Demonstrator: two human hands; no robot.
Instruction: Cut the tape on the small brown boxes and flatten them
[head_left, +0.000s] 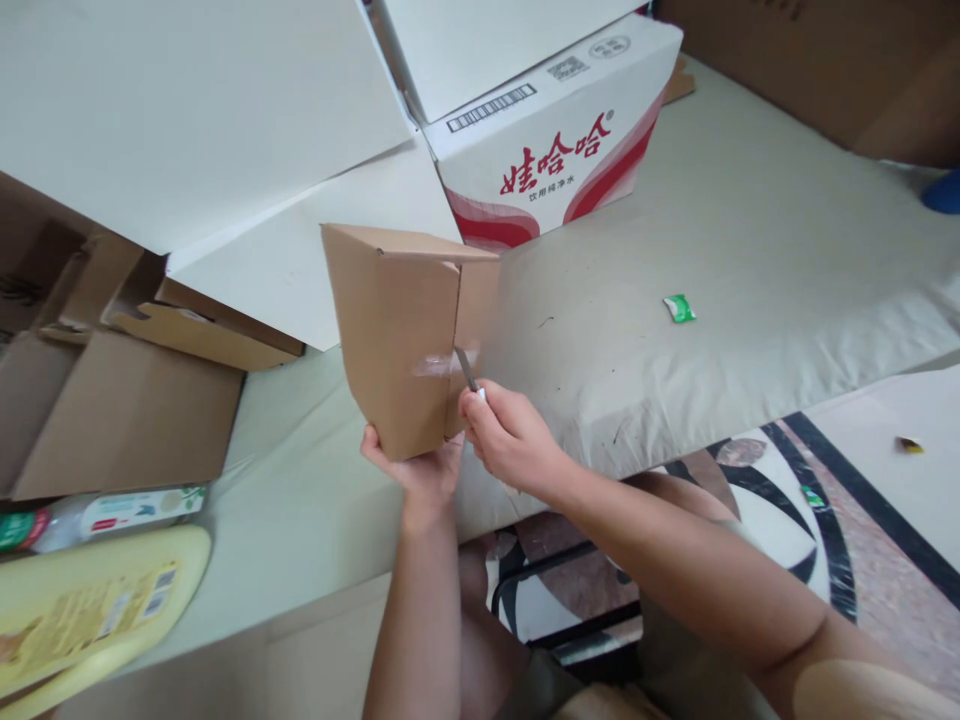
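Note:
A brown cardboard box (397, 330) is held up off the cloth-covered surface, tilted, with its seam facing me. My left hand (421, 468) grips the box from below, thumb on the near left side; its other fingers are partly hidden beneath. In my right hand (510, 435) is a small knife (466, 368), its handle mostly covered by the closed fingers. The blade's tip touches or lies very close to the seam, beside a strip of clear tape (435, 364) across it. Whether the tape is cut, I cannot tell.
White cartons (555, 150) with red print stand behind the box. Open cardboard boxes (135, 400), a plastic bottle (67, 520) and a yellow jug (112, 600) are at left. A green wrapper (679, 308) lies on the pale cloth (750, 230); patterned floor shows below its edge.

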